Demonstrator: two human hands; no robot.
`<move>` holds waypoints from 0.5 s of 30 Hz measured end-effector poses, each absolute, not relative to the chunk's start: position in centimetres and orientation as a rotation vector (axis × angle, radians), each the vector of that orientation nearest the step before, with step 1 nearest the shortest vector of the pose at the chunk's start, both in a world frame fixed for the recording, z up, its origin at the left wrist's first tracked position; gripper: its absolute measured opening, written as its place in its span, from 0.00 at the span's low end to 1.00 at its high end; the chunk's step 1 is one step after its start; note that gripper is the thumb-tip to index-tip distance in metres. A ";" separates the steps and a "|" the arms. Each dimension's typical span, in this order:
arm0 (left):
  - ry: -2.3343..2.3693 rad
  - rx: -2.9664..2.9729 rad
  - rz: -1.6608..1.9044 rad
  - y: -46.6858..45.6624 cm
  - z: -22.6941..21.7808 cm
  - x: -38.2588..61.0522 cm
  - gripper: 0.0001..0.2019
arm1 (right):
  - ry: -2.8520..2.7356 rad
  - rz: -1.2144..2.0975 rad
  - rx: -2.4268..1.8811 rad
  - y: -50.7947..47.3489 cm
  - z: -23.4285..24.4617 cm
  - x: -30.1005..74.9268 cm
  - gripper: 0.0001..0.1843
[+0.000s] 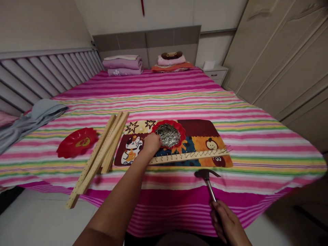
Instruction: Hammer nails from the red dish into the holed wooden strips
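left arm (121, 194) extended forward and angled inward, forearm bared | left hand (153, 142) placed near mid-view, back turned up, digits mostly hidden, opening can't be read | right hand (227, 220) held lower and closer in, closed in a grip | hands kept well apart

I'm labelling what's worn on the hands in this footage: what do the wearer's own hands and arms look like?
Both the left hand and the right hand are ungloved. The left forearm is bare, with no watch or bracelet to be seen. The picture cuts off just past the right wrist, so any sleeve there cannot be told. Rings cannot be ruled out.
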State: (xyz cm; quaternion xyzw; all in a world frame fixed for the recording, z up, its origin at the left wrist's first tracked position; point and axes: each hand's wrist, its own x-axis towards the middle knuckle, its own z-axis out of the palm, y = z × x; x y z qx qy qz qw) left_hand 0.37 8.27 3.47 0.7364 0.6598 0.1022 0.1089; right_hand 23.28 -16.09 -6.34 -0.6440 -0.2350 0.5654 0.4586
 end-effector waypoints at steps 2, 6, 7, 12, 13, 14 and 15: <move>2.006 2.155 0.171 8.6 3.5 1.1 0.06 | -0.572 1.389 -1.589 -16.1 -6.4 23.3 0.23; 2.063 2.084 0.195 8.8 3.8 1.9 0.05 | -0.591 1.374 -1.589 -16.0 -6.2 23.3 0.23; 2.062 2.053 0.222 8.8 3.9 1.9 0.05 | -0.590 1.371 -1.588 -16.0 -6.2 23.3 0.23; 1.934 1.840 0.530 8.4 4.4 0.1 0.06 | -0.585 1.360 -1.588 -16.1 -6.5 23.3 0.23; 1.881 1.773 0.634 8.2 4.5 -0.5 0.05 | -0.585 1.361 -1.586 -16.0 -6.5 23.3 0.22; 1.820 1.692 0.739 7.8 4.5 -1.2 0.03 | -0.583 1.363 -1.583 -16.0 -6.6 23.3 0.22; 1.747 1.598 0.834 7.4 4.6 -1.9 0.02 | -0.579 1.363 -1.580 -16.0 -6.6 23.3 0.22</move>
